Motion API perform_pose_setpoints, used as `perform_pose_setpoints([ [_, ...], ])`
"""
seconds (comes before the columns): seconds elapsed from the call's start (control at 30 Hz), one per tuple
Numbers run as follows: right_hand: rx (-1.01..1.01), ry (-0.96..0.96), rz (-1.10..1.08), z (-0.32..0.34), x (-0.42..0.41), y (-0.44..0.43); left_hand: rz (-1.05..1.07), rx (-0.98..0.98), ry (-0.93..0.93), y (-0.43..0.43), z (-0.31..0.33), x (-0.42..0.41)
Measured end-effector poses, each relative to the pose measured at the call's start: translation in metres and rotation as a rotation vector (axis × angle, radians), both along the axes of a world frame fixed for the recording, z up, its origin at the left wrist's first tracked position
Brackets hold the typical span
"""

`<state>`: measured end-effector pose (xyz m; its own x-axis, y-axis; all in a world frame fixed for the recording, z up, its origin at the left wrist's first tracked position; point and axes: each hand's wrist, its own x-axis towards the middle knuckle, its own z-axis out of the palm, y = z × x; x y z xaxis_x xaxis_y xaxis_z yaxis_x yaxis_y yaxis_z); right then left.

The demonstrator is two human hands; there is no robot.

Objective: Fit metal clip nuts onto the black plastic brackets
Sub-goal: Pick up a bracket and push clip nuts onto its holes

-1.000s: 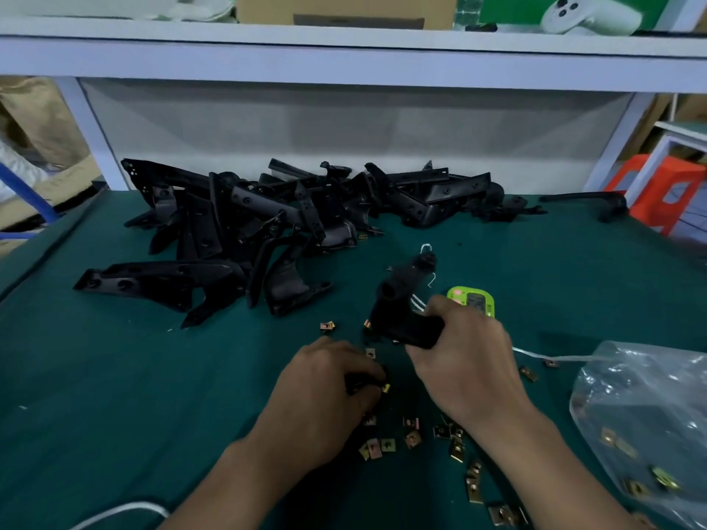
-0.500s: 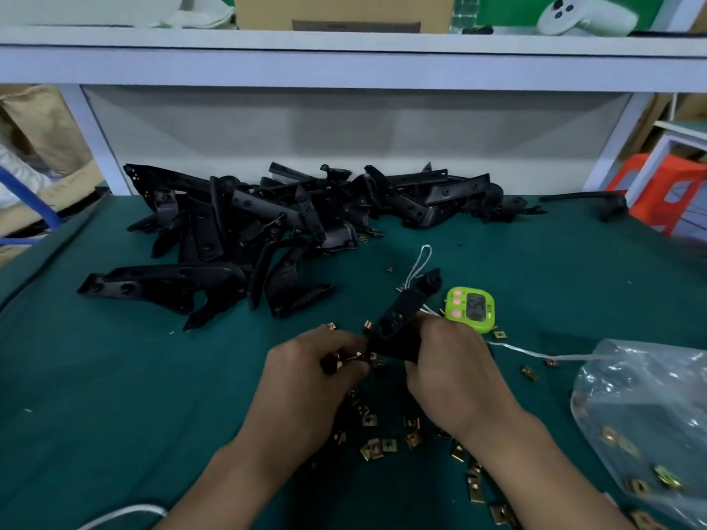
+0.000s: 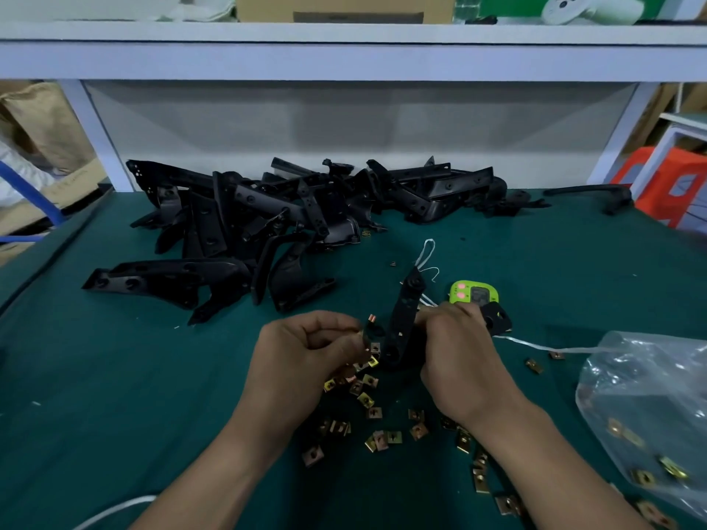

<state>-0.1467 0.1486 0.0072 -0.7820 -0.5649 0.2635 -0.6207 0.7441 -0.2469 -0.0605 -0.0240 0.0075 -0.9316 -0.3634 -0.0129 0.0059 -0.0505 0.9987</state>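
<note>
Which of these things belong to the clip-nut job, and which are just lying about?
Job: black plastic bracket in the right hand; loose brass-coloured metal clip nuts; heap of black plastic brackets; clear plastic bag of nuts.
Lying about: lime-green digital timer; white string; orange plastic stool.

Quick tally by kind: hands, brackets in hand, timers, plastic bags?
hands: 2 (left hand, right hand)
bracket in hand: 1, gripped by the right hand
green timer: 1
plastic bag: 1
total: 5
</note>
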Motion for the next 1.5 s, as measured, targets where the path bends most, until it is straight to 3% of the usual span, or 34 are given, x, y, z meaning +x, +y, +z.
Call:
perform_pose_setpoints([
  [0.17, 0.063, 0.042, 0.036, -0.0010, -0.0005, -0.0012, -0.051, 0.007, -0.002, 0.0016, 0.0021, 0.0013],
  [0.47, 0.017, 0.153, 0.116, -0.0017, 0.0033, -0.0045, -0.171, 0.210, -0.061, 0.0006, 0.0087, 0.0036],
  [0.87, 0.079, 0.151, 0.159, -0.0027, 0.0021, -0.0053, -0.157, 0.147, -0.033, -0.0001, 0.0068, 0.0040],
  [1.5, 0.095, 0.164, 0.177, -0.0001, 0.0057, -0.0055, -0.106, 0.246, 0.008, -0.0041, 0.0030, 0.0030],
])
